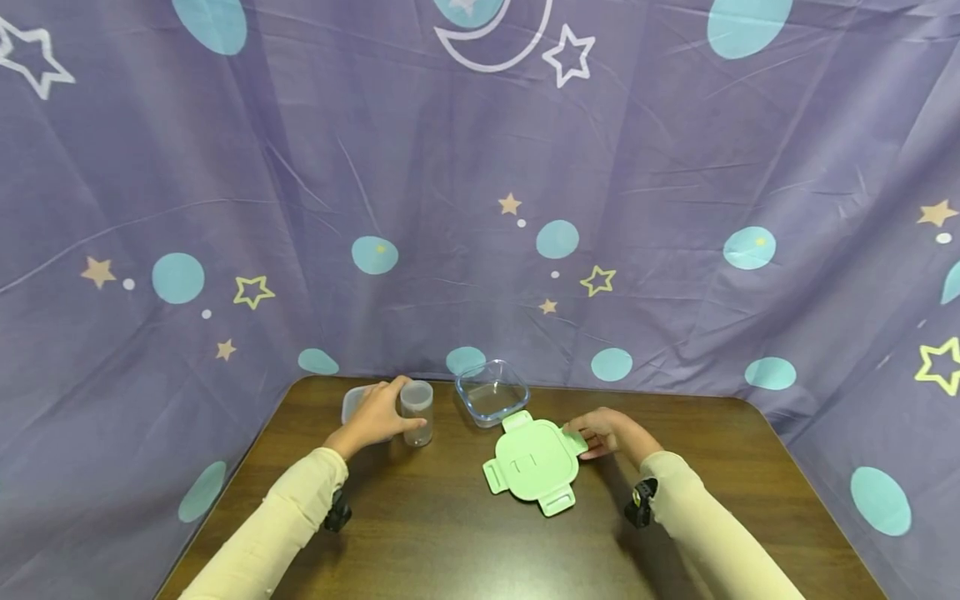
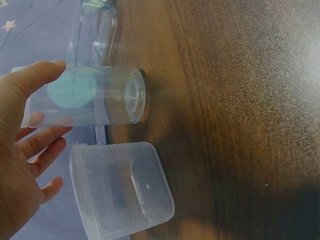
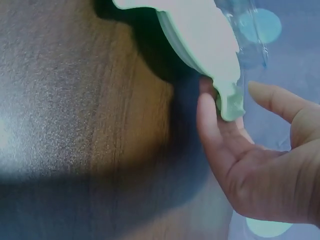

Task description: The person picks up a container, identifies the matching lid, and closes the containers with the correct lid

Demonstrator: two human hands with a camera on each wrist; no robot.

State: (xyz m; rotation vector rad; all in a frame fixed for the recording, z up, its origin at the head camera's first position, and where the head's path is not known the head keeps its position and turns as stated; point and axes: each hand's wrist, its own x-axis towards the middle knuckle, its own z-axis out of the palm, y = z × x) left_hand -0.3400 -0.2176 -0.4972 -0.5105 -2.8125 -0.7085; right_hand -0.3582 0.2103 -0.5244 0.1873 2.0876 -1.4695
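On the left, my left hand (image 1: pixel 377 414) holds a clear cylindrical jar (image 1: pixel 417 421) with a whitish top. The left wrist view has the thumb on one side of this jar and the fingers on the other. A frosted square plastic tub (image 2: pixel 122 187) stands beside it, partly behind the hand in the head view. My right hand (image 1: pixel 603 433) is at a corner of a light green lid (image 1: pixel 536 460) with side flaps. In the right wrist view its fingers reach beneath one flap (image 3: pixel 231 102), while the thumb stands apart from it.
Behind the green lid stands a clear square glass container (image 1: pixel 491 396) near the back edge. Everything is on a brown wooden table (image 1: pixel 450 542). A purple curtain (image 1: pixel 480 167) with stars and blue shapes hangs behind and at both sides.
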